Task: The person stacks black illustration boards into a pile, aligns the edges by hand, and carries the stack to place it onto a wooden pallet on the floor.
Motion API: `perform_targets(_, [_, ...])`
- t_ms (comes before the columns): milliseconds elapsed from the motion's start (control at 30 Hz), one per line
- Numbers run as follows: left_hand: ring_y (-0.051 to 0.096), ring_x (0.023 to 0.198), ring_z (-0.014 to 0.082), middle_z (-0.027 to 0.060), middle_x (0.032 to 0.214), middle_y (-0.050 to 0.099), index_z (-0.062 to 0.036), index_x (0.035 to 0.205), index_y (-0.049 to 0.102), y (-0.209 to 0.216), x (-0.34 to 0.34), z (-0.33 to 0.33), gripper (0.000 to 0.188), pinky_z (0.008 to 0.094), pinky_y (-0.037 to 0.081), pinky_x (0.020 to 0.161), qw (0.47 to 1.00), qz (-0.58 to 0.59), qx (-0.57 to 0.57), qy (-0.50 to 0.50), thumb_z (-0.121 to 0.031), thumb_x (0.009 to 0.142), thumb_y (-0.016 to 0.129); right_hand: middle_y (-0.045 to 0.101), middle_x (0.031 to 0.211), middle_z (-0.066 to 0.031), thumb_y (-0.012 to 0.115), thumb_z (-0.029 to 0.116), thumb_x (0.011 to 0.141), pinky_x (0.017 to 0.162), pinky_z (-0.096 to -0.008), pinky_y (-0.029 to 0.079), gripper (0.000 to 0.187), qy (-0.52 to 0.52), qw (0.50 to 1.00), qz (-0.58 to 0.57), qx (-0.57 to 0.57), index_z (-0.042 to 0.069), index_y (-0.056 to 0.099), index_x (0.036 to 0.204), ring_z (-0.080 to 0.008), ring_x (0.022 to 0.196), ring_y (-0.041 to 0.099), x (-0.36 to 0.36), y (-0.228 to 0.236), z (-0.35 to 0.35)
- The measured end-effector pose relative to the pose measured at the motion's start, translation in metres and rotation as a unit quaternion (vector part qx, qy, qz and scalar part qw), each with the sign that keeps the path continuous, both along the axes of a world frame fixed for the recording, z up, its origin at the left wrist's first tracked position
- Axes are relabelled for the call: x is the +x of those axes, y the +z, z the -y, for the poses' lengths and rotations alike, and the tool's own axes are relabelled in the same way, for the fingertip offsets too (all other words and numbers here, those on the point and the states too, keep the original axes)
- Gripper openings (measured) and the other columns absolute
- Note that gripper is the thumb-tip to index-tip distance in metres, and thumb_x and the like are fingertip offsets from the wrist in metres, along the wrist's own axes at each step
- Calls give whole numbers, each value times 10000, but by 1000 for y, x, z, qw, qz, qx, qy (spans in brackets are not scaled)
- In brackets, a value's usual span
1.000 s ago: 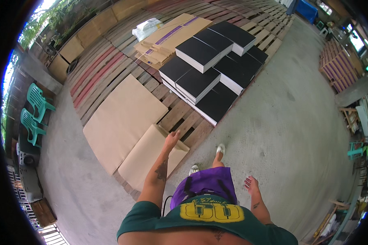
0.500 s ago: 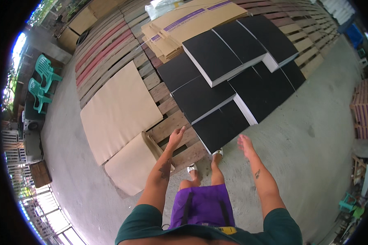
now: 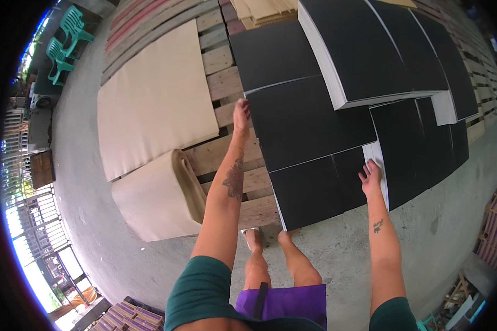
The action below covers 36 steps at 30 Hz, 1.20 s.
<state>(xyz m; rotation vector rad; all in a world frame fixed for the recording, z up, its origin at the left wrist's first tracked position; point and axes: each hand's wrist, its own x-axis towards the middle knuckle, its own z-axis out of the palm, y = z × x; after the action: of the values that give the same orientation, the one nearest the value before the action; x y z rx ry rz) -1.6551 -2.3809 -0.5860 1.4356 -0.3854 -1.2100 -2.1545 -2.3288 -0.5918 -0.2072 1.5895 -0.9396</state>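
Observation:
Stacks of large black sheets [image 3: 309,124] with white edges cover the pallet in front of me, at uneven heights. My left hand [image 3: 242,117] reaches to the left edge of the middle stack, fingers stretched out; whether it touches the sheets I cannot tell. Over the right part of the lower near stack [image 3: 309,193], beside the white side [image 3: 376,160] of a neighbouring pile, is my right hand [image 3: 372,176]. Its fingers are loosely bent and apart, holding nothing. A taller black stack [image 3: 375,49] rises beyond both hands.
Tan sheets [image 3: 157,105] lie flat on the wooden pallet [image 3: 226,85] at left, with a folded-over tan sheet [image 3: 149,198] nearer me. Brown cardboard [image 3: 265,12] sits at the far side. Green plastic chairs [image 3: 58,60] stand at far left on the concrete floor [image 3: 80,182].
I have moved closer to the black stacks and lean over them. Both hands reach farther forward, the left to the stack's left edge, the right over the near stack.

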Motion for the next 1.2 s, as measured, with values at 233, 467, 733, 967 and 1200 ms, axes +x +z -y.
perform_targets(233, [514, 1241, 233, 108, 1315, 579, -23, 1359, 534, -46, -3, 3, 750, 357, 367, 1042, 996, 70, -37, 33, -666, 1010, 366, 444, 1518, 15, 553, 95, 853, 1125, -434, 280, 708, 7, 996, -15, -90, 138, 392, 1541, -173, 1337, 423, 48, -31, 23])
perform_targets(467, [549, 1127, 183, 77, 1259, 596, 9, 1342, 533, -56, -11, 22, 688, 309, 417, 986, 986, 160, -43, -36, -593, 1041, 388, 494, 1435, -17, 481, -11, 858, 1025, -335, 368, 643, 53, 986, -90, -129, 111, 440, 1488, -142, 1274, 478, 20, -68, 27])
perform_targets(733, [544, 1131, 138, 40, 1178, 604, -40, 1269, 556, -79, -4, -93, 472, 289, 421, 1000, 997, 11, -51, 57, -447, 1072, 418, 574, 1126, -8, 390, -55, 915, 897, -285, 411, 386, 117, 969, -102, -189, 65, 563, 1239, -147, 1007, 556, 25, -62, 9])
perform_targets(967, [556, 954, 87, -27, 994, 592, -106, 1097, 580, -55, 27, -160, 342, 270, 468, 884, 999, -32, 9, 43, -412, 1070, 429, 547, 1028, -11, 517, 50, 973, 859, -298, 458, 246, 261, 900, -319, -138, 4, 551, 1212, -149, 924, 535, -3, -69, -121])
perform_targets(1200, [631, 963, 136, 15, 1053, 655, -61, 1144, 613, -81, 2, -258, 299, 335, 557, 799, 976, -165, 142, -4, -314, 1059, 479, 686, 1156, -107, 514, 201, 1004, 892, -315, 475, 338, 232, 970, -72, 6, -26, 652, 1213, -212, 1025, 639, -1, -24, -128])
